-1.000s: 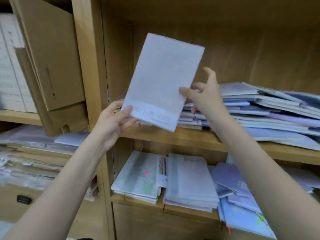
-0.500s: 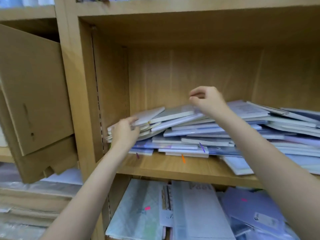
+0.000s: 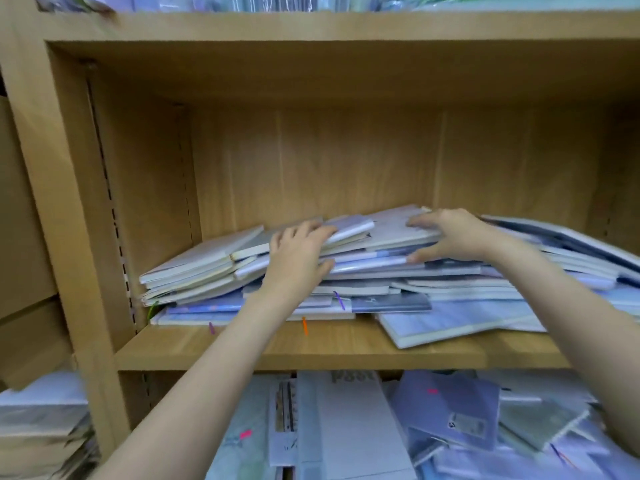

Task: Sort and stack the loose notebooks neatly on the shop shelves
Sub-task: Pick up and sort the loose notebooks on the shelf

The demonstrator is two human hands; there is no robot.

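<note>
Head view. Light-brown wooden shelf unit (image 3: pixel 311 348) with a middle compartment, an upright side panel at left, a board above and a further compartment below. Middle compartment: an untidy, slumped heap of thin pale grey, white and lilac-blue notebooks (image 3: pixel 381 282) lying flat on the shelf board, spread from near the left wall to past the right edge of the picture; the left-hand notebooks tilt upward toward the middle, several lower ones jut forward, and one large pale blue notebook (image 3: pixel 450 323) lies skewed at the front right, its corner near the shelf edge. Small coloured tags, orange (image 3: pixel 304 326) and purple (image 3: pixel 340 300), stick out of the front of the heap. Left hand (image 3: pixel 298 254): laid on the upper middle of the heap, fingers curled over the top notebooks and thumb tucked against their front edges, clasping a few of them. Right hand (image 3: pixel 450 237): on the top of the heap just right of the left hand, fingers spread over the uppermost grey cover and thumb pressed beneath a few layers, pinching them. Both bare forearms reach up from the lower edge. Lower compartment: more loose notebooks in white, lilac and pale green (image 3: pixel 346 427), overlapping at odd angles. Far left: brown cardboard sheets (image 3: pixel 20 237) and plastic-wrapped stock (image 3: pixel 38 427). Top shelf: wrapped pale items, blurred.
</note>
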